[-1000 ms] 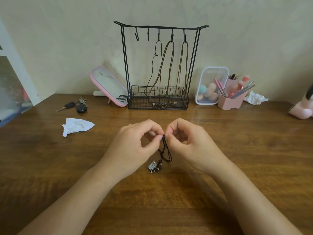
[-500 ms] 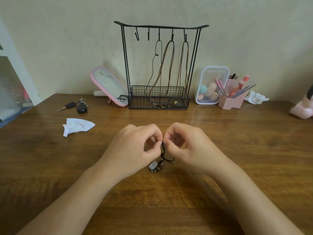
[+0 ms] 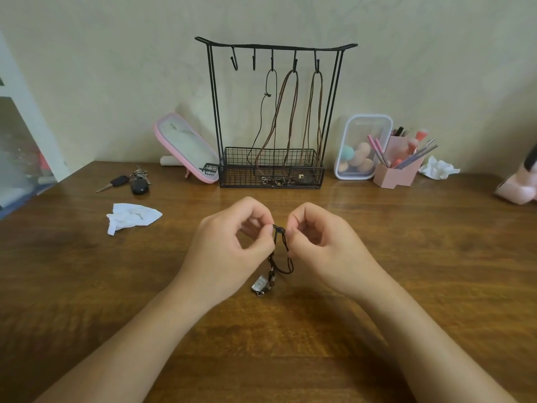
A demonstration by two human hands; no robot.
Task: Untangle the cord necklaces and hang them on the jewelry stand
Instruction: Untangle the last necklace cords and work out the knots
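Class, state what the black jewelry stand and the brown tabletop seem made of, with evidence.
Black jewelry stand: probably matte-painted metal wire, given thin rigid rods and mesh basket. Brown tabletop: wood or wood-look veneer, semi-gloss; grain streaks and soft sheen show.

Tabletop (image 3: 406, 257): brown wood, slight sheen. Stand (image 3: 216, 112): black metal wire, matt. Necklace (image 3: 280, 257): dark cord. Tissue (image 3: 130, 218): crumpled white paper. Box (image 3: 348, 175): clear plastic.

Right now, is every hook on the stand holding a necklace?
No, the two leftmost hooks on the stand hang bare, and only the other three carry necklaces.
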